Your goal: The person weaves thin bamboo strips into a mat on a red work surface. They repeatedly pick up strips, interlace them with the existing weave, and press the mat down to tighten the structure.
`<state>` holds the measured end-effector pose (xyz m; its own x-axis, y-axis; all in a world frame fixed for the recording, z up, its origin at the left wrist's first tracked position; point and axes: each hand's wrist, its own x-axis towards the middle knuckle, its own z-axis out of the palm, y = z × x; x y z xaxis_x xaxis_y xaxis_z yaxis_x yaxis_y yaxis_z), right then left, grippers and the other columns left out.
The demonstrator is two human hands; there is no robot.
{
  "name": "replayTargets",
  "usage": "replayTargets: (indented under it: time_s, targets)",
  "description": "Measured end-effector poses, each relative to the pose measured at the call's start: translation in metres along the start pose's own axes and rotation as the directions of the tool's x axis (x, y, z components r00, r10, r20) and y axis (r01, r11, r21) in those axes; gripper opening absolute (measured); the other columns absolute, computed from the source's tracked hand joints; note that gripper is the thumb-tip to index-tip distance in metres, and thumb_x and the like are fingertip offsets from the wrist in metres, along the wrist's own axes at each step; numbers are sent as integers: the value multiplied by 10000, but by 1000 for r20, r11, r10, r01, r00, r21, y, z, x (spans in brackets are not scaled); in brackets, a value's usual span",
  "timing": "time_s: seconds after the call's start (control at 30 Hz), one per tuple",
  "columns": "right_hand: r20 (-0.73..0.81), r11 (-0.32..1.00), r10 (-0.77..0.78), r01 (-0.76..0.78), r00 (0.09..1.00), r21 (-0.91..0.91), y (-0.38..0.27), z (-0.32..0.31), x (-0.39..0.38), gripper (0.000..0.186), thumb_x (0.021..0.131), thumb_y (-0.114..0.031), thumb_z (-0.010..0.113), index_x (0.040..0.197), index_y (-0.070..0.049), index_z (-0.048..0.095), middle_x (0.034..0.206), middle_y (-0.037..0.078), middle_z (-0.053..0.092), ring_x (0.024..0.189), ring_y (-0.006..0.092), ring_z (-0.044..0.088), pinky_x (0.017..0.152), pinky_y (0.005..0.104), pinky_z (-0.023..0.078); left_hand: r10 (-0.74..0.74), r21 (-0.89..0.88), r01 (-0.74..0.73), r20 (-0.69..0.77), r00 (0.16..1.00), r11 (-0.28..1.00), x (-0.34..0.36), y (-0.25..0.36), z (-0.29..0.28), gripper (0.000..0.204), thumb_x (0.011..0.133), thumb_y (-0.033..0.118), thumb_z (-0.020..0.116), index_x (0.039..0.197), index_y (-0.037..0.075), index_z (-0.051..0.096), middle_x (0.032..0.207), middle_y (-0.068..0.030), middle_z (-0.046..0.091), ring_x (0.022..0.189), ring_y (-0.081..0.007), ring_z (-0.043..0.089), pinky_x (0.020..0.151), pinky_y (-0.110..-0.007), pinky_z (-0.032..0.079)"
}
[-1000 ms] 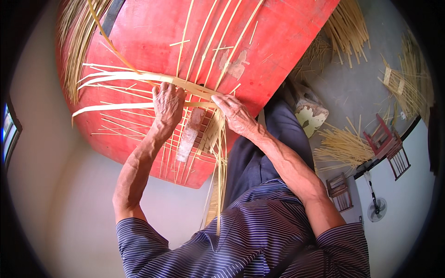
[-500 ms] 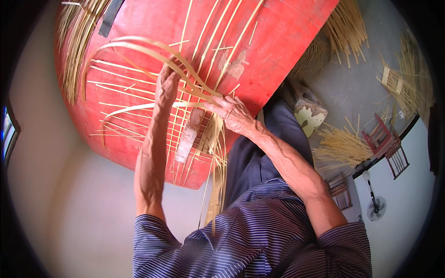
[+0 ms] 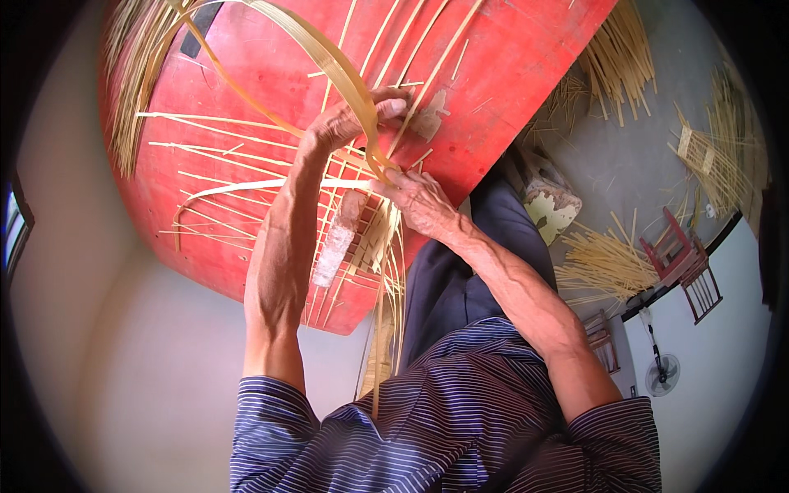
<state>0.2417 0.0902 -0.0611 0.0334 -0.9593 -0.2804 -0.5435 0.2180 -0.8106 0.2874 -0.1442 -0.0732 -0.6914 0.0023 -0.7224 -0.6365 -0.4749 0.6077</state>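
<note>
On the red board [image 3: 493,90] lies an open lattice of thin bamboo strips [image 3: 316,222], its loose ends fanning out left and upward. A pale, worn block [image 3: 335,246] rests on it. My left hand [image 3: 349,122] is curled about wide bamboo strips [image 3: 341,70] that arch up and away to the upper left, its fingertips showing past their right side. Just below and to the right, my right hand [image 3: 419,201] pinches the lower end of these strips at the lattice edge. Another pale strip [image 3: 246,187] bows out leftward below my left hand. My fingers partly hide the crossings.
Bundled strips [image 3: 144,90] lie on the board's far left, beside a dark flat piece [image 3: 197,33]. More strips [image 3: 620,57] stand at the upper right, and a pile [image 3: 604,263] is on the floor. A red chair [image 3: 674,246] and a fan [image 3: 662,374] are at the right.
My left hand has moved right and turned, its fingers now reaching rightward. The arching strips have swung upward and stand more steeply. My right hand stays nearly in place.
</note>
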Motion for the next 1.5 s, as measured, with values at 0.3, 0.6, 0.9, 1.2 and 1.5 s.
replayTargets:
  time_s: [0.3, 0.6, 0.9, 1.2, 1.5]
  targets:
    - [10, 997, 29, -30, 1000, 74, -6, 0, 5, 525, 837, 60, 524, 1315, -136, 615, 1304, 135, 563, 1145, 357, 604, 967, 476, 501, 34, -76, -39, -64, 997, 996, -22, -34, -9, 622, 894, 568, 671, 1238, 50, 650, 1150, -34, 663, 1088, -162, 596, 977, -377, 459]
    - [-66, 996, 13, -8, 998, 86, 0, 7, 0, 553, 818, 76, 528, 1324, -133, 608, 1324, 147, 556, 1114, 352, 624, 916, 464, 524, -39, 107, 143, -654, 756, 984, -53, -8, 20, 574, 887, 606, 638, 755, 47, 640, 667, -48, 581, 650, -148, 551, 629, -372, 435]
    - [-85, 988, 17, -4, 996, 153, -7, -3, 5, 586, 784, 113, 521, 1319, -113, 596, 1312, 193, 562, 1003, 389, 670, 849, 468, 572, -253, -207, 152, -659, 708, 967, -56, -27, 27, 541, 972, 508, 540, 988, -20, 656, 800, -105, 695, 732, -191, 711, 665, -309, 573]
    - [-119, 979, -1, 25, 993, 200, -1, -2, 1, 461, 820, 95, 523, 1260, -35, 564, 1257, 217, 592, 1013, 416, 660, 842, 484, 575, -139, -171, -26, -872, 468, 985, -86, -66, 73, 340, 948, 279, 575, 896, -51, 640, 762, -147, 707, 690, -196, 683, 649, -315, 544]
    - [-149, 983, -17, 43, 989, 176, 4, -7, 10, 523, 854, 38, 557, 1367, -17, 473, 1295, 224, 598, 1120, 413, 623, 924, 472, 532, 350, 430, -33, -687, 636, 902, -120, -78, 125, 115, 994, 93, 599, 1045, -8, 619, 1028, -163, 677, 887, -273, 677, 779, -370, 557]
